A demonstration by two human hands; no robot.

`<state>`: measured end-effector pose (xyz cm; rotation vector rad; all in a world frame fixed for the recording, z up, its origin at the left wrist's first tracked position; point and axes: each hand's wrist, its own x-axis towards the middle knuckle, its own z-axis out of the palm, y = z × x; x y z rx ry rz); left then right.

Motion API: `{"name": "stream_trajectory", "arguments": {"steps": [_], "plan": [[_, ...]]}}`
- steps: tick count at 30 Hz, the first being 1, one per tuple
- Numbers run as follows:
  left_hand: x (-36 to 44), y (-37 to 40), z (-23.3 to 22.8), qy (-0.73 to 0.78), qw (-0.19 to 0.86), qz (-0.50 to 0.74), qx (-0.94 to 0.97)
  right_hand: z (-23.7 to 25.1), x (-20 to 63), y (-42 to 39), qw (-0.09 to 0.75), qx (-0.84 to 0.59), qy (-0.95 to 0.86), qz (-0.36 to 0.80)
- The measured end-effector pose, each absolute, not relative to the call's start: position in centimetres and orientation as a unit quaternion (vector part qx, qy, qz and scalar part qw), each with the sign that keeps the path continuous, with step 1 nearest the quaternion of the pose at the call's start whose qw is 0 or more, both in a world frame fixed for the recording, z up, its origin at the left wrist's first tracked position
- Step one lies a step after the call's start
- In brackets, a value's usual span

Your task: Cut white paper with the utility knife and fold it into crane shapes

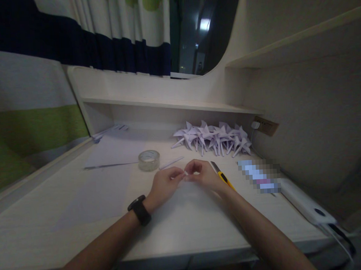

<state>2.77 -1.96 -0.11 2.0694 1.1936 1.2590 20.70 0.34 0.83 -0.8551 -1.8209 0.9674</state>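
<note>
Both hands meet over the middle of the desk [81, 196], toward its far half. The left hand [165, 184] and the right hand [202, 175] each have thumb and forefinger pressed together on a small white paper piece [185, 175] held between them just above the surface. The step in hand appears to be a fine fold or roll of this piece. To do it well, keep the pinch points close together, keep both wrists low and steady, and work the paper with the fingertips only so the crease or roll stays even. A tape roll [149, 160] stands just left of the hands, a thin white strip [171, 163] lies beyond them, and a yellow utility knife [221, 175] lies just beside the right hand with its blade end pointing away; keep the wrist off it. A row of folded paper shapes [214, 139] sits along the far edge under the shelf [167, 105]. The paper piece is mostly hidden by the fingers, so its shape cannot be made out. An item near the right edge is blurred out, and the light is dim.
</note>
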Motion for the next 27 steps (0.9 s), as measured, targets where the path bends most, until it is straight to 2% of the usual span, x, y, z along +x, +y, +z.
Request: {"name": "stream_trajectory", "arguments": {"steps": [22, 27], "plan": [[2.7, -1.7, -0.3, 0.458, 0.242, 0.456, 0.723, 1.4, 21.9, 1.0, 0.425, -0.363, -0.726, 0.401], [1.8, -0.6, -0.3, 0.485, 0.223, 0.491, 0.688, 2.3, 23.4, 0.3, 0.403, -0.415, -0.768, 0.275]]}}
